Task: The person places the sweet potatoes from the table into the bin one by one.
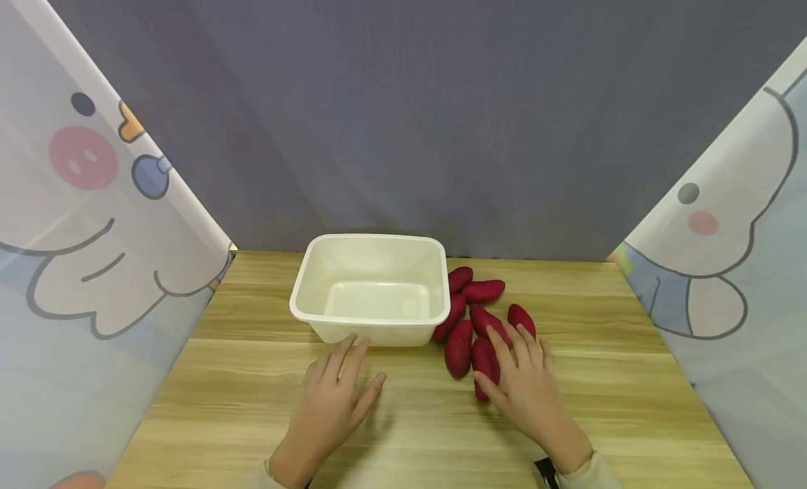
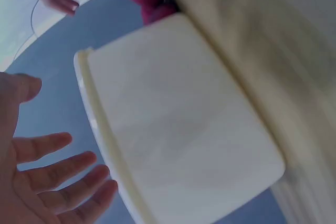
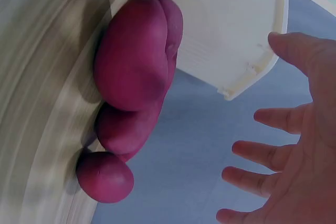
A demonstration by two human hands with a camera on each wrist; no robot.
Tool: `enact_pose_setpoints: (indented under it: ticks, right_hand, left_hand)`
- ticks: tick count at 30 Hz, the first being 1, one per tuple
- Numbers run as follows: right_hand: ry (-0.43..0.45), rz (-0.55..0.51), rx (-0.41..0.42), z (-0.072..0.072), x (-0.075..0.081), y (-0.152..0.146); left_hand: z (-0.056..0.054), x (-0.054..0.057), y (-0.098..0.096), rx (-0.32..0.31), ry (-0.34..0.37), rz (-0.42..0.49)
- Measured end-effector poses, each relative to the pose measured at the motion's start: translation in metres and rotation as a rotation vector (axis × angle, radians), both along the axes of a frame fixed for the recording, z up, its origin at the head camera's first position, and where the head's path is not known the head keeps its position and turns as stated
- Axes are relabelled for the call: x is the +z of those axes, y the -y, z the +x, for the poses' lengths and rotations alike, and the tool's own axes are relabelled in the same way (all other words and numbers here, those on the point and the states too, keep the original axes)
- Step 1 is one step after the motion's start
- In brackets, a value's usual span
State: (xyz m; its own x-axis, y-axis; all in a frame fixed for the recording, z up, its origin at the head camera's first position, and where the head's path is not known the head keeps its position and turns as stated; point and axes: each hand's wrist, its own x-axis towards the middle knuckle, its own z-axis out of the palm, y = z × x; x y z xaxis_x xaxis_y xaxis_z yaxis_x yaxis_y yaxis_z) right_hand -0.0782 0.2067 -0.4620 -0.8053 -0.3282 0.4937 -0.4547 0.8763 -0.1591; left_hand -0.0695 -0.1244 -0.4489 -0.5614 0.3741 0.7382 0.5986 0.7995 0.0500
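A white plastic basin (image 1: pixel 372 332) stands on the table, and nothing shows inside it. Against its right side lies a group of several dark red sweet potatoes (image 1: pixel 458 349). My left hand (image 1: pixel 330 398) is in front of the basin with fingers spread, holding nothing; in the left wrist view its fingers (image 2: pixel 79 182) are close to the basin's rim (image 2: pixel 100 124). Over the nearest sweet potatoes hovers my right hand (image 1: pixel 528 387), fingers extended. The right wrist view shows a gap between that hand (image 3: pixel 299 145) and the sweet potatoes (image 3: pixel 134 56).
The wooden table (image 1: pixel 252 391) ends at a grey back panel (image 1: pixel 403 125). Cartoon-printed curtains flank it on the left (image 1: pixel 94 216) and right (image 1: pixel 712 279). A black strap (image 1: pixel 547 472) shows at my right wrist.
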Motion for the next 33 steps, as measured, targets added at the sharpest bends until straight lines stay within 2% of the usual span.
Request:
enact_pose_setpoints:
  ticks: [3,5,9,12,15,19,24,30,33]
  right_hand:
    - [-0.021,-0.012,-0.006,-0.004,0.001,-0.004]
    - [-0.034,-0.024,-0.015,-0.008,0.002,-0.009]
    - [-0.052,-0.06,-0.025,-0.018,0.004,-0.023]
    - [-0.062,-0.072,-0.035,-0.027,0.005,-0.033]
    - [-0.036,-0.072,-0.06,-0.036,0.006,-0.041]
    - [0.059,-0.086,-0.104,-0.046,0.004,-0.05]
    - [0.221,-0.158,-0.167,-0.058,-0.001,-0.062]
    - [0.452,-0.34,-0.21,-0.072,-0.011,-0.074]
    - [0.54,-0.407,-0.231,-0.076,-0.017,-0.08]
  left_hand:
    - [-0.009,0.011,0.008,0.014,-0.061,0.056]
    - [-0.016,0.019,0.015,0.042,-0.07,0.083]
    - [-0.028,0.029,0.032,0.112,-0.017,0.125]
    - [-0.038,0.035,0.048,0.164,0.048,0.161]
    - [-0.049,0.038,0.064,0.208,0.12,0.199]
    - [-0.066,0.038,0.083,0.23,0.269,0.267]
    - [-0.083,0.031,0.102,0.223,0.484,0.397]
    - [-0.095,0.025,0.116,0.178,0.731,0.608]
    - [-0.098,0.023,0.118,0.148,0.823,0.715]
